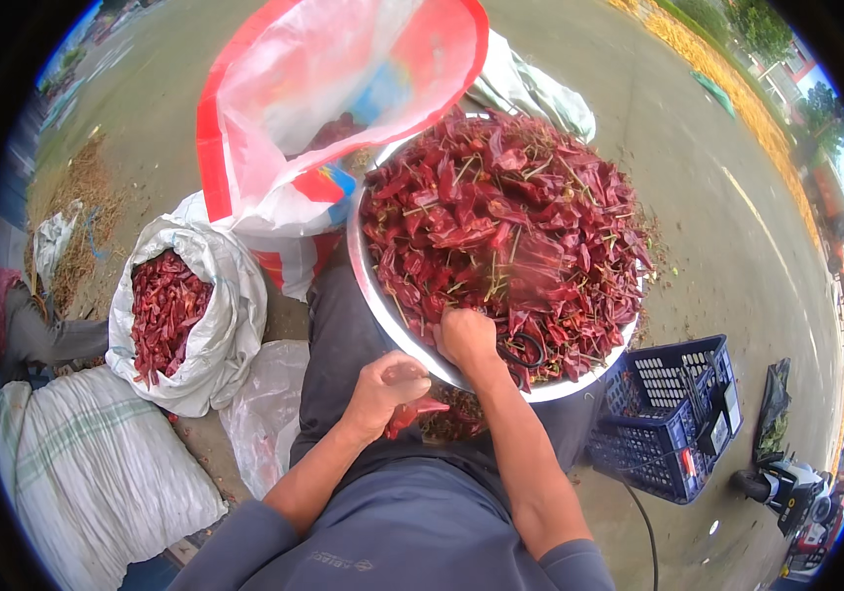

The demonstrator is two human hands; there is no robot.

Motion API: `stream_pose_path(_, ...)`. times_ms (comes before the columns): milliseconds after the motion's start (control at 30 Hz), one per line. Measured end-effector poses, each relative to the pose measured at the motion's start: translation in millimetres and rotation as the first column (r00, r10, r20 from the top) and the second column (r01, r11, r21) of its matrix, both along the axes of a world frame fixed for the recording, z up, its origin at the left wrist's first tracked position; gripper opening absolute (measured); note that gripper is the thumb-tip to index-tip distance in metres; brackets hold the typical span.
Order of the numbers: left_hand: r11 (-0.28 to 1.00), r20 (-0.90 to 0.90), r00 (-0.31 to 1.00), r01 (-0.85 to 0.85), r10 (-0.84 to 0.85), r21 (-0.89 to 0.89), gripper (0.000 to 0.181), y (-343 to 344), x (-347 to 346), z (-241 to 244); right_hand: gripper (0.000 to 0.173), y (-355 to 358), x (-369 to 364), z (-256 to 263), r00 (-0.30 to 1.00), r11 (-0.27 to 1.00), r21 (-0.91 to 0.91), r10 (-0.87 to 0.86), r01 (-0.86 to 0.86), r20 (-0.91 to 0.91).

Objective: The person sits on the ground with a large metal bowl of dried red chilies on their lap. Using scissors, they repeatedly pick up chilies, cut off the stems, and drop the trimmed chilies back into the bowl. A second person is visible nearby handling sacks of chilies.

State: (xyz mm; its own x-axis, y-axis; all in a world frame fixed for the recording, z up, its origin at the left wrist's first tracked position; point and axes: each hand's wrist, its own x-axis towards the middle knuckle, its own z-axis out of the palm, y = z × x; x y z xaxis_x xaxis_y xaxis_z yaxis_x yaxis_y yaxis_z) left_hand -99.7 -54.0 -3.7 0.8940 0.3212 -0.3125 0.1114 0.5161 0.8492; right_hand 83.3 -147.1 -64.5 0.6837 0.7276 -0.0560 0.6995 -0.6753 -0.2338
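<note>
A wide metal basin [408, 341] rests on my lap, heaped with dried red chili peppers [496, 214], many with their stems on. Near its front rim my right hand [468, 338] is curled over the peppers; what its fingers hold is hidden. Black looped handles [525, 350], apparently of scissors, lie among the peppers just right of that wrist. Just outside the rim, over my lap, my left hand [391, 393] grips dried red peppers [413, 415]. More pepper bits [459, 417] show below the basin, between my legs.
A large red-and-white woven sack [215, 159] gapes beyond the basin, peppers inside. On the left stand a white sack [244, 295] of peppers and a full striped sack [104, 465]. A blue plastic crate [669, 451] sits right, a cable [643, 510] beside it. Another person's leg [59, 340] shows far left.
</note>
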Motion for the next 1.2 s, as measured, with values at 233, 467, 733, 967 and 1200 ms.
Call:
stream_pose_path(233,0.994,-0.02,0.996,-0.092,0.091,-0.053,0.011,14.5,1.5,-5.3,0.028,-30.7,-18.9,27.7,0.913,0.876,0.36,-0.183,0.32,-0.364)
stream_pose_path(467,0.989,0.013,1.0,-0.001,0.003,-0.15,0.043,19.5,31.1,0.0,0.016,-57.7,-73.1,54.9,0.892,0.696,0.675,0.109,0.247,-0.439)
stream_pose_path(733,0.928,-0.075,0.988,0.156,-0.138,0.338,0.025,16.3,27.0,7.3,0.029,-82.5,-80.8,71.6,0.793,0.854,0.458,0.093,0.248,-0.603)
stream_pose_path(967,0.434,-0.081,0.94,0.228,-0.33,0.872,0.024,0.8,19.4,19.5,0.048,-104.5,-82.5,70.4,0.768,0.785,0.481,0.009,0.392,-0.64)
stream_pose_path(1200,0.58,-0.128,0.891,0.387,-0.436,0.717,0.024,-2.7,14.2,24.6,0.034,-109.0,-73.6,72.1,0.922,0.845,0.53,0.153,0.065,-0.357)
